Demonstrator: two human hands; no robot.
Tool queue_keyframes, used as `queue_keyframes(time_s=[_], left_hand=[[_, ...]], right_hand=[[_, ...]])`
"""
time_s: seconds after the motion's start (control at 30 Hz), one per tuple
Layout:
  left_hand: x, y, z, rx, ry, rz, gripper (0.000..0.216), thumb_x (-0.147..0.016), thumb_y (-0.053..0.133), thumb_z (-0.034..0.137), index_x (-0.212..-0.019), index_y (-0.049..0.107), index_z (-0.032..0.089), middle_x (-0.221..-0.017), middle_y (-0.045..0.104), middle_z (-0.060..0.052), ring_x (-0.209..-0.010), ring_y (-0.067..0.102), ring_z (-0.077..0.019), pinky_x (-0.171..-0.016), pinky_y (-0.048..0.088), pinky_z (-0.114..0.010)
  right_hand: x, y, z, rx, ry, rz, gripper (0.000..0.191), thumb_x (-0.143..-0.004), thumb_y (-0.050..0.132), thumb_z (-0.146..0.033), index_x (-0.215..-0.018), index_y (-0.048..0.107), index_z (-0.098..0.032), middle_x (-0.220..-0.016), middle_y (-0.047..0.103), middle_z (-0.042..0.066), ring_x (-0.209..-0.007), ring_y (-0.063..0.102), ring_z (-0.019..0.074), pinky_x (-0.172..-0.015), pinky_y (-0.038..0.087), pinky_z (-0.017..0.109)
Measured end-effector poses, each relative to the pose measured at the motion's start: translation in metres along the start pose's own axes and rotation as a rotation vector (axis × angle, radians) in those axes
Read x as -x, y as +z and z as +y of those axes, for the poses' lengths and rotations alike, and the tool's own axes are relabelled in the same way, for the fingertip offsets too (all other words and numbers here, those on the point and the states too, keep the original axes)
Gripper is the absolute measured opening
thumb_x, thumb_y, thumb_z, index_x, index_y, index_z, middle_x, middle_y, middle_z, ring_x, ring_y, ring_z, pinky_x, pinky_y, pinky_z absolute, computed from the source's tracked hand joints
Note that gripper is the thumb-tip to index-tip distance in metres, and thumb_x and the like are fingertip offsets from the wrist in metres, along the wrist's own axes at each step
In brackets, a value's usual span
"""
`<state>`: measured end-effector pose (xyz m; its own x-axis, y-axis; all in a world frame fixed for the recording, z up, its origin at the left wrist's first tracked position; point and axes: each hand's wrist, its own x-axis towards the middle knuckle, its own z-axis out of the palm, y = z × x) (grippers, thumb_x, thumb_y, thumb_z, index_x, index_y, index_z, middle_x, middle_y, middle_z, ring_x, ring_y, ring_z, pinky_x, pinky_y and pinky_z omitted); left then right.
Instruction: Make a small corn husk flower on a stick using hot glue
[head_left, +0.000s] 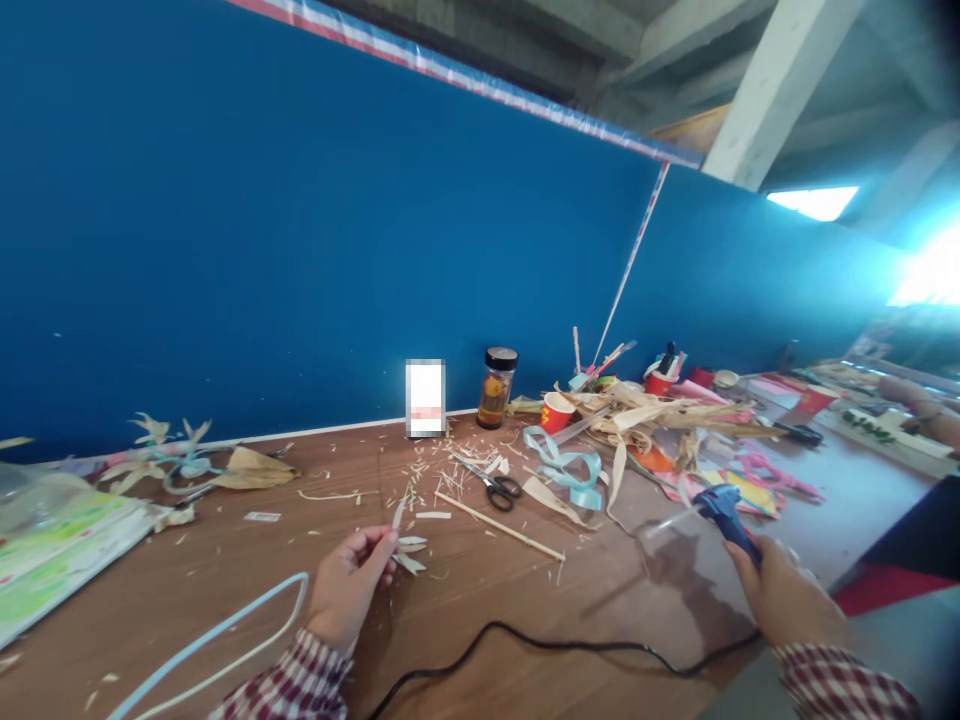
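Note:
My left hand [349, 588] is closed in a pinch on a thin pale husk strip [398, 515] that points up from my fingertips, just above the wooden table [225, 580]. More small husk pieces [410, 553] lie right beside it. My right hand [784, 600] is wrapped around the handle of a blue glue gun [724, 515], whose nozzle points left toward the middle of the table. The gun's black cord [525, 640] runs along the near table edge between my hands. Both sleeves are red-and-white checked.
Black-handled scissors [499, 488], a thin wooden stick [499, 525], light-blue ribbon [570, 470], a red paper cup [556, 412], a dark jar [496, 388] and a heap of dry husks [652, 415] lie ahead. A pale-blue wire loop [225, 630] is at left. A blue wall stands behind.

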<state>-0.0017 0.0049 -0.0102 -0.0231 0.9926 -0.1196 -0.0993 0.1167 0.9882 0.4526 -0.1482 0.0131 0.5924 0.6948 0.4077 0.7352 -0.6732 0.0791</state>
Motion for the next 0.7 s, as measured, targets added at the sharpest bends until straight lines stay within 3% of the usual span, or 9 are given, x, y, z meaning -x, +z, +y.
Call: queue_keyframes(time_s=[0.23, 0.37, 0.7], left_hand=[[-0.001, -0.001, -0.003, -0.01, 0.011, -0.002, 0.036, -0.056, 0.067, 0.042, -0.077, 0.062, 0.013, -0.06, 0.061, 0.0, -0.05, 0.051, -0.0108, -0.045, 0.042, -0.021], [-0.002, -0.001, -0.003, -0.007, 0.011, -0.01, 0.036, -0.058, 0.066, 0.041, -0.078, 0.062, 0.012, -0.062, 0.06, -0.001, -0.052, 0.051, -0.011, -0.046, 0.042, -0.022], [-0.002, -0.002, -0.005, -0.003, -0.005, -0.024, 0.035, -0.06, 0.066, 0.039, -0.08, 0.06, 0.011, -0.063, 0.059, -0.001, -0.052, 0.049, -0.01, -0.046, 0.041, -0.021]], right_hand=[[-0.006, -0.025, -0.02, 0.019, -0.103, -0.005, 0.03, -0.084, 0.035, -0.039, -0.099, 0.047, -0.016, -0.089, 0.058, 0.013, -0.08, 0.058, 0.0257, -0.065, 0.04, 0.031], [-0.003, -0.019, -0.024, 0.003, -0.129, 0.073, 0.028, -0.084, 0.037, -0.038, -0.098, 0.047, -0.016, -0.09, 0.057, 0.013, -0.086, 0.055, 0.0271, -0.068, 0.04, 0.032], [-0.008, -0.009, -0.02, -0.323, -0.007, 0.008, 0.037, -0.083, 0.024, -0.043, -0.099, 0.046, -0.017, -0.087, 0.058, 0.012, -0.078, 0.058, 0.0266, -0.063, 0.042, 0.033]])
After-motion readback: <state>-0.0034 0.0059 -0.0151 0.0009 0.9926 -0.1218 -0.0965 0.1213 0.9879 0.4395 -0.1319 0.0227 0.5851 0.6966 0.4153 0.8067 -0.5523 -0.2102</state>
